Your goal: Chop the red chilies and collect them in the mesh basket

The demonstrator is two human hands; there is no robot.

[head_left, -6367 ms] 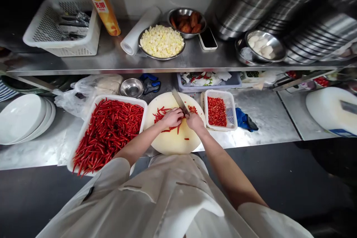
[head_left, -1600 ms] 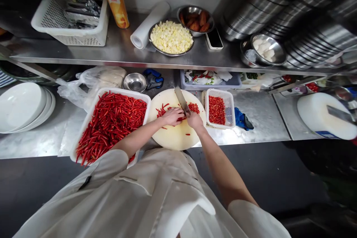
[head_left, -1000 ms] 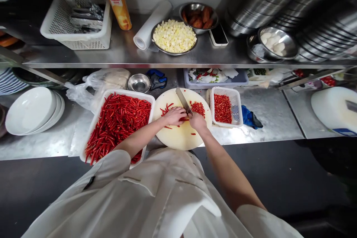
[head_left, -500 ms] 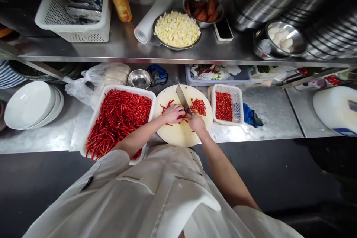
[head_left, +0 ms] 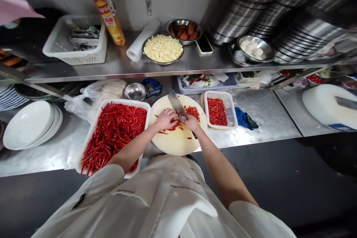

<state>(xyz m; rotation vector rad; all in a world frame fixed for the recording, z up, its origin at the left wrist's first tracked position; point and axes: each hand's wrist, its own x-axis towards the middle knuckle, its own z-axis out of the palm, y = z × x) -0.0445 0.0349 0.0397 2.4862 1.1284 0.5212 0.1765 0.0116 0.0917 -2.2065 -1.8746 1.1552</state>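
Note:
A round cream cutting board (head_left: 181,147) lies at the centre of the steel counter. My right hand (head_left: 192,122) is closed around the handle of a cleaver (head_left: 176,103), its blade slanting up and left. Beside the blade, my left hand (head_left: 166,118) presses on red chilies (head_left: 175,126) with its fingers together. Chopped chili (head_left: 193,112) is piled right of the blade. Left of the board stands a white tray (head_left: 148,113) full of whole red chilies (head_left: 117,130). To the right, a white basket (head_left: 232,109) holds cut chili (head_left: 216,111).
White plates (head_left: 29,124) are stacked at far left. A small steel bowl (head_left: 134,92) and blue gloves (head_left: 245,118) lie near the board. Above, a steel shelf (head_left: 111,71) carries a bowl of chopped pale pieces (head_left: 163,48), a phone (head_left: 204,45) and stacked steel bowls (head_left: 237,18).
The view has tilted upward, so the shelf shows more fully and sits lower. Both hands stay at the board; more of the cleaver's blade shows, and the chilies by my left hand lie differently.

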